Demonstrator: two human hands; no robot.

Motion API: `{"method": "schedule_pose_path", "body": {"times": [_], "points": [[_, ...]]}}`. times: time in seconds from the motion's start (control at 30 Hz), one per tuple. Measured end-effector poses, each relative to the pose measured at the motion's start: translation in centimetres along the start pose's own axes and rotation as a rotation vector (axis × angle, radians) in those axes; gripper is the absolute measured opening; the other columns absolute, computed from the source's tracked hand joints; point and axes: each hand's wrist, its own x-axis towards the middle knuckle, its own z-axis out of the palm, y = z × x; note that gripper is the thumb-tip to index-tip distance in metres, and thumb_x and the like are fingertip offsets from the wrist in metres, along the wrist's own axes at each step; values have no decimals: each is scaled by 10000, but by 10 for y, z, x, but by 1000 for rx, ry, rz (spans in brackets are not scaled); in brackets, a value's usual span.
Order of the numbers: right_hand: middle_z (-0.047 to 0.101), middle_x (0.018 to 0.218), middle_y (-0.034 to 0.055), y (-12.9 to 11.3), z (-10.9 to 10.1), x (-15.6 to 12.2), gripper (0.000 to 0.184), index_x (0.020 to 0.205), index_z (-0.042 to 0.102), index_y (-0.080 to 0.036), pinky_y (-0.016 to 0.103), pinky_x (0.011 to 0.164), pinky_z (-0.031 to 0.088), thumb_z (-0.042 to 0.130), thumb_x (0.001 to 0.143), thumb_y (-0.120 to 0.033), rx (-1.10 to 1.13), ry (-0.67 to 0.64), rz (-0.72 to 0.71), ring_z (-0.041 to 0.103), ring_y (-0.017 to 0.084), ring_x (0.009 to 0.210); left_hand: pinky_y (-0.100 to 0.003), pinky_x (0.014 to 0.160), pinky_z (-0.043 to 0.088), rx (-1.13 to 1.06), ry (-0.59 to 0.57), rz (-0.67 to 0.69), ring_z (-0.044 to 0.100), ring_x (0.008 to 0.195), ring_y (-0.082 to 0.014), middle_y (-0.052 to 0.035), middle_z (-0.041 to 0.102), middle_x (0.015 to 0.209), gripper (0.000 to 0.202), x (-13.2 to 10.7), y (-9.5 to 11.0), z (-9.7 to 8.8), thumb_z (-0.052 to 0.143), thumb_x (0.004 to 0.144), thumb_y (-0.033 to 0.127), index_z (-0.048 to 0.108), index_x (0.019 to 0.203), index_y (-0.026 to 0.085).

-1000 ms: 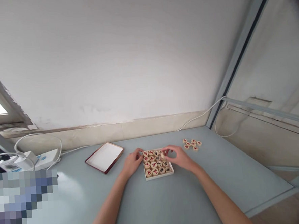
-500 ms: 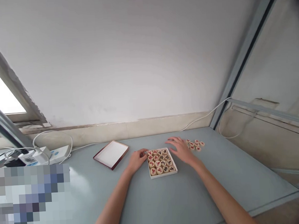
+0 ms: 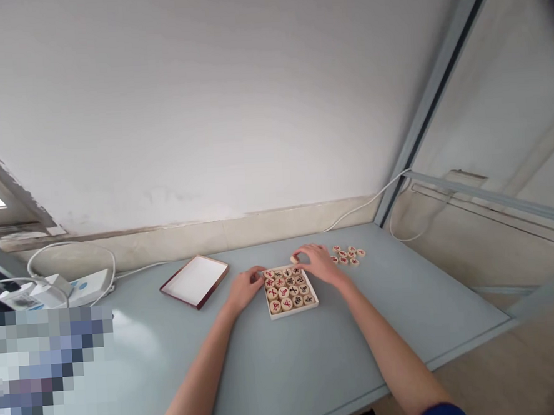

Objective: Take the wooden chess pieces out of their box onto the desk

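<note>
The right hand [image 3: 318, 262] pinches a round piece [image 3: 294, 259] at the far edge of a shallow white box [image 3: 294, 312], set on the blue-grey surface [image 3: 286, 363], as I follow from afar. The left hand [image 3: 246, 289] curls its fingers at the box's far left corner; whether it grips, I cannot tell. Red- and black-marked pieces [image 3: 283, 292] sit in rows of four inside, and I judge the visible layer close to full, though the right hand hides part of the far right corner and anything underneath is out of sight. Outstanding: a loose cluster of pieces [image 3: 343, 260] beside the right hand, and the lid [image 3: 194, 280], off the box, inner face up, to the left.
</note>
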Motion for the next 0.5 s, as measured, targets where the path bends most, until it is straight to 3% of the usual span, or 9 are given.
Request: {"method": "schedule_pose_path", "body": {"times": [0.17,0.27,0.4,0.5], "points": [[606,1018,38,32,-2,-9,213,922,592,-237,387,839,287,538,797,-400,-192,-6,213,490,232,964,-239,564,332,28,-5,-20,521,620,-141,-5,621,700,331,1,-2,1,418,790,324,610,1034,210],[597,1037,35,36,4,-10,219,1001,584,-261,387,831,279,527,810,-350,-221,-21,189,485,225,958,-239,569,338,23,-3,-17,527,625,-141,-3,628,710,328,0,-2,2,414,795,326,609,1031,209],[616,963,35,45,4,-11,159,860,635,-253,377,796,281,479,831,-248,-282,14,184,496,209,915,-241,566,337,30,9,-17,530,625,-142,-2,621,706,321,-1,0,2,418,798,329,611,1023,206],[620,903,88,62,-6,-15,189,777,647,-203,417,795,272,462,816,-192,-368,83,326,485,248,915,-242,573,336,38,16,-8,529,627,-140,2,616,702,309,-2,0,2,421,798,317,614,1015,211]]}}
